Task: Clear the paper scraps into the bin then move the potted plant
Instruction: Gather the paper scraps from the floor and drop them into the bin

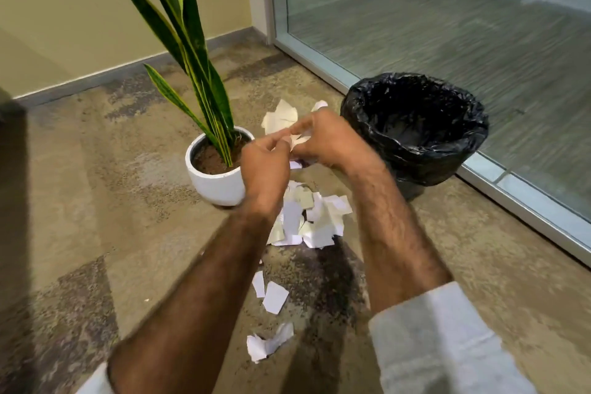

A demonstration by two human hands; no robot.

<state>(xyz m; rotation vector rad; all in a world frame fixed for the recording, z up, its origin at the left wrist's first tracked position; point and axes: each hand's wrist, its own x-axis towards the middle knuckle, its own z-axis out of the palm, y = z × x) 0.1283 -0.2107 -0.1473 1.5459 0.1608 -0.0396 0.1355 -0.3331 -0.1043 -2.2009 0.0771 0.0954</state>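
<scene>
A pile of white paper scraps (311,219) lies on the carpet between a white potted plant (217,169) and a bin lined with a black bag (415,128). More scraps (275,296) are scattered nearer to me. My left hand (265,166) and my right hand (329,141) are held together above the pile, both pinching a bunch of paper scraps (283,120). The hands hover between the pot and the bin, just left of the bin's rim.
A glass wall with a metal frame (511,182) runs behind and right of the bin. A beige wall with a baseboard (96,73) closes off the back left. Long plant leaves (182,19) rise high above the pot.
</scene>
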